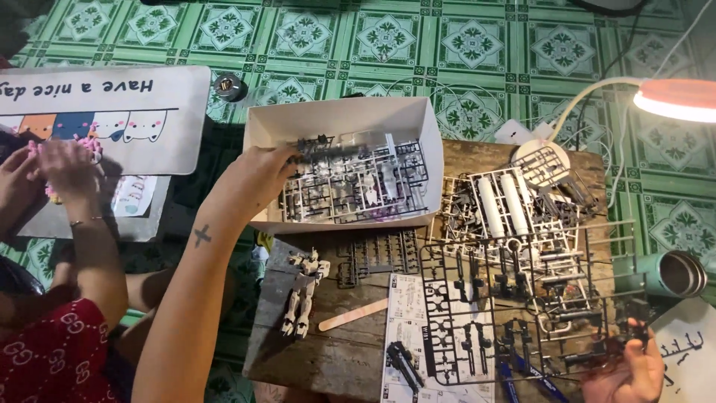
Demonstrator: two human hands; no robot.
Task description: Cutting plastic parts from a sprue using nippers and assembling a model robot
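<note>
My left hand (257, 177) reaches into a white cardboard box (337, 113) and pinches a dark grey parts frame (322, 146) that lies on top of several grey and white frames. My right hand (632, 367), at the bottom right, grips the corner of a large black parts frame (477, 298), which it holds over the wooden board (328, 358). On the board's left side lies a small, partly built white model figure (302, 292). A flat wooden stick (352, 315) and a printed instruction sheet (406, 306) are beside it.
Black nippers (403, 362) lie on the sheet. A heap of white and dark frames (507, 198) fills the board's far right. A lit desk lamp (675, 98) and a green cup (671, 275) stand at the right. At the left, another person's hands (48, 168) work over a white mat (112, 112).
</note>
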